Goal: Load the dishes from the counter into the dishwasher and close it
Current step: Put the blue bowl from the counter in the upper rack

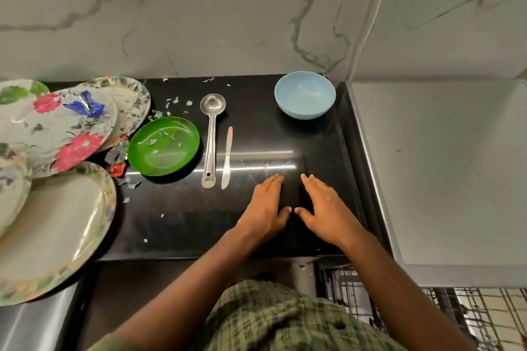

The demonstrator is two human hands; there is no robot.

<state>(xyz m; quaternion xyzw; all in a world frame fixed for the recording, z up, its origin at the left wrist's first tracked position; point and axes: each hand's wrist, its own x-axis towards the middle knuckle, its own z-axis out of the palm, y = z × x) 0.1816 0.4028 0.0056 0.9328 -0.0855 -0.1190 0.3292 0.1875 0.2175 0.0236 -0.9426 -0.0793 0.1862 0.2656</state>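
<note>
**Dishes waiting on the black worktop**

A pale blue bowl (304, 94) sits upright at the back right. A steel ladle (211, 139) and a table knife (227, 158) lie side by side, just apart. Left of them rests a green plate (163, 146), just beside overlapping floral plates (57, 128) at the left edge.

Glossy black stone counter (256, 225), shiny steel ladle (210, 139), glossy green plastic plate (163, 146).

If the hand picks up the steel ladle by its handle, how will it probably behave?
The ladle looks like polished steel, so it is probably stiff and may be slippery. Its round cup sits at the far end of a long thin handle, so it will likely feel cup-heavy and dip there. Lying flat on the counter, it seems unlikely to roll.
</note>
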